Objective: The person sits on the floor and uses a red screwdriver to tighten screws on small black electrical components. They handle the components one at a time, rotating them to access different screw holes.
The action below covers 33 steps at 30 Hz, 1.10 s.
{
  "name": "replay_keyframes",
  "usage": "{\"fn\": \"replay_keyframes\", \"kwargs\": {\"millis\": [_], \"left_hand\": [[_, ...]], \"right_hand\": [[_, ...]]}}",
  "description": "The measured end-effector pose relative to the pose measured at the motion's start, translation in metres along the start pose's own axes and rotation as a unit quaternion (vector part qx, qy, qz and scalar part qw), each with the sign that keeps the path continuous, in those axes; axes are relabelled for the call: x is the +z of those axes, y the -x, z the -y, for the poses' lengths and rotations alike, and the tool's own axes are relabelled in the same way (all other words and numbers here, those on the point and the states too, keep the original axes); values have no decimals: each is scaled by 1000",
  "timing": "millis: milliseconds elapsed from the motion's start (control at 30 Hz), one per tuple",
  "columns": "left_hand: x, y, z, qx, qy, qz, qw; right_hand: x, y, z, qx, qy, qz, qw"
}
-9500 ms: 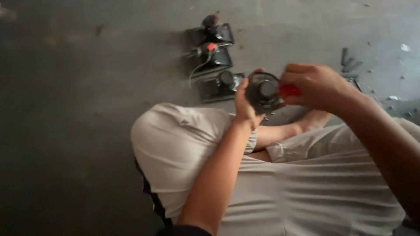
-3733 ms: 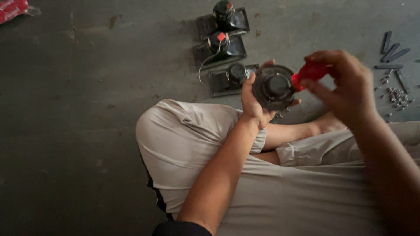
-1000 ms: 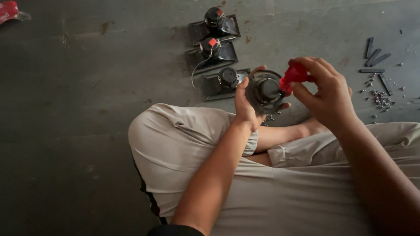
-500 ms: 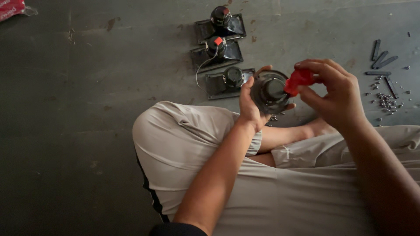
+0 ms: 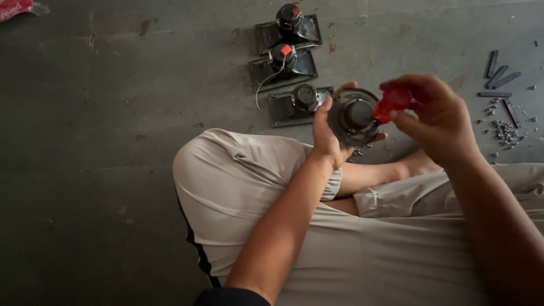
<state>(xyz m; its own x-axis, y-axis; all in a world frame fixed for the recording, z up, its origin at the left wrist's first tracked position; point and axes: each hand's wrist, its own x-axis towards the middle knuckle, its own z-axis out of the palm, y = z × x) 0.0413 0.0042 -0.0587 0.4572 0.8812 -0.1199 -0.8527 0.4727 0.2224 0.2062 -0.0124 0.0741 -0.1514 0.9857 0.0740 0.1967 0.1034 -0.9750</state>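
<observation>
Bare grey concrete floor (image 5: 113, 113), stained in places; three dark speaker units (image 5: 289, 62) in a row at top centre, one with a thin wire; black strips (image 5: 498, 71) and small screws (image 5: 503, 131) scattered at right; red packet (image 5: 16, 8) in the top left corner.

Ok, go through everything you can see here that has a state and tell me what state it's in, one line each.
Left hand: closed around the round speaker, holding it off the floor.
Round speaker: held up, tilted towards the right hand.
Right hand: gripping the red part.
Red part: pressed against the speaker's edge.
Three speakers: lying on the floor in a row.
Screws: loose in a heap.
Dark strips: lying scattered.
</observation>
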Motion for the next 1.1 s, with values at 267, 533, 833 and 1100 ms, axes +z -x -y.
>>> {"fn": "replay_keyframes", "kwargs": {"millis": [267, 533, 833, 1100], "left_hand": [[2, 2, 0, 11, -18, -2, 1000], [11, 1, -3, 4, 6, 8, 1000], [7, 1, -4, 2, 29, 31, 999], [8, 1, -5, -5, 15, 4, 1000]], "right_hand": [[4, -2, -6, -44, 143, 31, 988], [-4, -1, -10, -49, 79, -11, 996], [-6, 1, -10, -45, 84, -29, 995], [5, 1, -7, -84, 214, -46, 972]]}}
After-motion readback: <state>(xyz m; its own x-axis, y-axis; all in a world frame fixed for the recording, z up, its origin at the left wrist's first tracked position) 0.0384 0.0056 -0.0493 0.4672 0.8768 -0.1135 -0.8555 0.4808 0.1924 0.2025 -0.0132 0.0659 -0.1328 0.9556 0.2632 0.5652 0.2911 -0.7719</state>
